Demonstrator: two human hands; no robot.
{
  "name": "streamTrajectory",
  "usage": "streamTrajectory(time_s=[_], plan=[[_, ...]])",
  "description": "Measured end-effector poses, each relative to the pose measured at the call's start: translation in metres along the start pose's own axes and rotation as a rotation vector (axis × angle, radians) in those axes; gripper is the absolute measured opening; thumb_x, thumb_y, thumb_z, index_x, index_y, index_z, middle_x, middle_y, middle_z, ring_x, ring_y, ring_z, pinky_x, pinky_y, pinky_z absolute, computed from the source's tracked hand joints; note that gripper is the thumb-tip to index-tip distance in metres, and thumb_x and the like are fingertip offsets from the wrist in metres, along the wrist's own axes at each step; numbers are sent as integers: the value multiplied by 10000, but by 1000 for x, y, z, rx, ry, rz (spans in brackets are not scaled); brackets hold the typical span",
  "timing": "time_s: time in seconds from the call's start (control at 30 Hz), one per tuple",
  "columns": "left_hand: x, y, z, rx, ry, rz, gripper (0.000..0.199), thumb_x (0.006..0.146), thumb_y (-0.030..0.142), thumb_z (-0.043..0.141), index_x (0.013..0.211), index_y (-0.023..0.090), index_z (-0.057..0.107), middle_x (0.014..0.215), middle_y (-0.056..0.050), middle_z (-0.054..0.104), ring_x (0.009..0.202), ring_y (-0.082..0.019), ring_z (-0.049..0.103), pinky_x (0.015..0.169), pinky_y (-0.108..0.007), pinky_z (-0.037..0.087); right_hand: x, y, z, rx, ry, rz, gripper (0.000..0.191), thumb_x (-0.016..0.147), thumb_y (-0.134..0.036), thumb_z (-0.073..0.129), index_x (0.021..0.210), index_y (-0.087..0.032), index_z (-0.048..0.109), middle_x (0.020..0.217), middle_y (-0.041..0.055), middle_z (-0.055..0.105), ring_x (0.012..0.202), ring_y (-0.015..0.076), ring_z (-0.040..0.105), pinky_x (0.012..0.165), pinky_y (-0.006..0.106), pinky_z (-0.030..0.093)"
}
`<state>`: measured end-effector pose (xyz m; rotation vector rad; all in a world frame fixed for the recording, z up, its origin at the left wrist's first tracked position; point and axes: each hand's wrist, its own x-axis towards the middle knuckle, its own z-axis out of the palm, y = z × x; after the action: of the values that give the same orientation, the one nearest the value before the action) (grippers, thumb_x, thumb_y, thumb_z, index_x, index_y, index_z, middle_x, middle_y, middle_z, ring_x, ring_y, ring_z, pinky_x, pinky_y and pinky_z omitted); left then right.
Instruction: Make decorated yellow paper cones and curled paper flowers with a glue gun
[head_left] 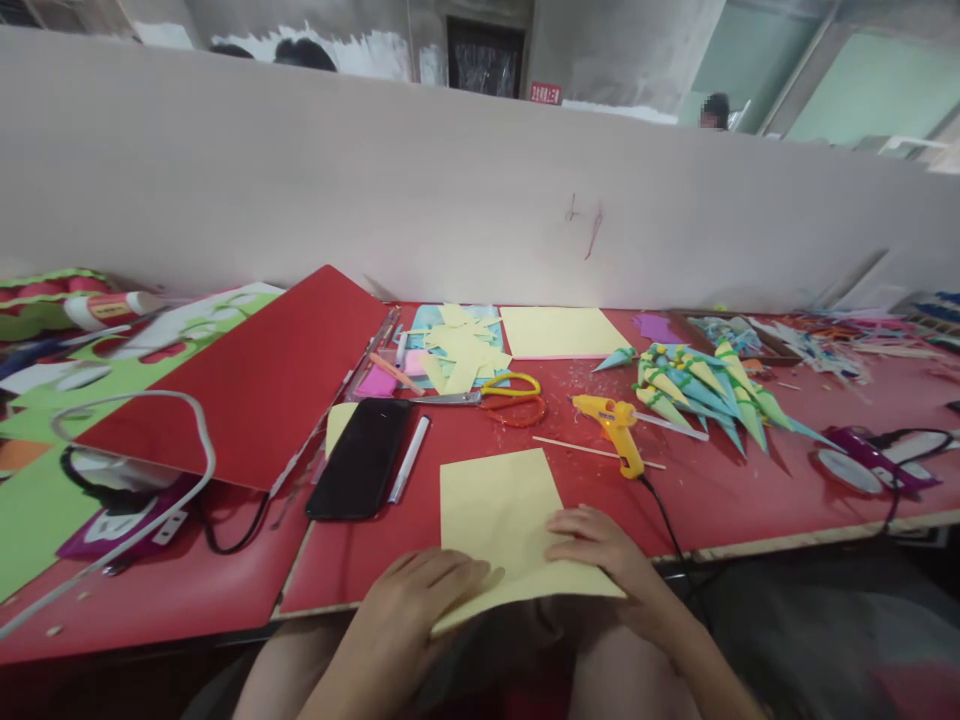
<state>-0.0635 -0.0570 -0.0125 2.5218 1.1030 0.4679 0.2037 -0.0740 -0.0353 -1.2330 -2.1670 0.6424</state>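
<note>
A pale yellow sheet of paper (504,510) lies on the red table in front of me, its near edge bent and hanging past the table's front edge. At its lower left corner my left hand (424,600) grips the sheet with fingers on top. My right hand (600,550) holds the right side in the same way, thumbs hidden beneath or behind. Just beyond the sheet are a yellow glue gun (616,430), a thin wooden stick (562,445) and scissors (480,397) with yellow and orange handles. Left of it lie a white pen (409,458) and a black phone (361,458).
Yellow paper scraps (461,345) and another yellow sheet (562,332) lie at the back. Yellow and blue paper cones (697,385) are piled at the right. Purple power strips (892,460) with cords sit at both sides. A red board (262,375) leans at left. A white partition (450,190) stands behind.
</note>
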Motion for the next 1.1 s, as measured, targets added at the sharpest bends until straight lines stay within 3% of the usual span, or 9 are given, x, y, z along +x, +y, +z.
streamTrajectory(time_s=[0.07,0.17,0.27,0.37,0.47,0.6,0.77,1.1], plan=[[-1,1,1,12,97,-110,256,769,273,561,1017,269,623,947,-27,696,844,-201,646,734,-288,514,3,-4,0,36,76,42,242,852,-284,443,879,-250,682,996,63,671,980,200,595,918,360,416],[3,-2,6,-30,213,-277,262,784,371,542,985,215,606,911,-48,702,828,-213,659,690,-280,524,13,-11,5,70,232,232,338,878,-312,390,722,-201,669,799,60,684,822,210,628,769,321,481],[8,-4,13,-85,269,-420,366,805,378,511,1108,173,510,842,-43,709,756,-206,676,606,-260,522,28,-13,13,2,288,344,329,860,-332,413,675,-170,630,713,61,655,714,200,611,648,282,470],[13,-4,20,-34,333,-492,535,829,398,475,1269,127,339,695,-9,689,585,-195,663,493,-250,486,38,-11,22,-228,305,383,286,838,-328,446,639,-170,577,654,58,626,637,188,578,584,266,417],[16,0,26,120,378,-471,569,846,431,439,1297,115,298,693,-19,678,546,-195,644,469,-254,459,40,-10,28,-371,327,420,296,851,-338,423,620,-184,525,591,38,599,558,169,551,523,245,358],[21,3,29,297,359,-408,441,852,414,435,1206,151,432,792,-63,691,647,-211,653,555,-274,468,41,-11,29,-514,345,442,313,878,-361,366,675,-187,529,570,38,610,535,171,569,501,241,319],[25,2,29,341,296,-400,316,825,350,472,1087,190,545,757,-41,692,638,-212,641,562,-283,457,46,-12,27,-643,345,448,393,887,-404,333,603,-202,514,490,26,590,444,157,539,450,253,236],[25,2,32,376,329,-333,215,820,285,433,915,225,616,766,-5,711,631,-179,636,548,-278,434,45,-13,27,-637,366,452,413,893,-430,307,594,-214,493,499,15,574,443,155,542,453,259,262]])
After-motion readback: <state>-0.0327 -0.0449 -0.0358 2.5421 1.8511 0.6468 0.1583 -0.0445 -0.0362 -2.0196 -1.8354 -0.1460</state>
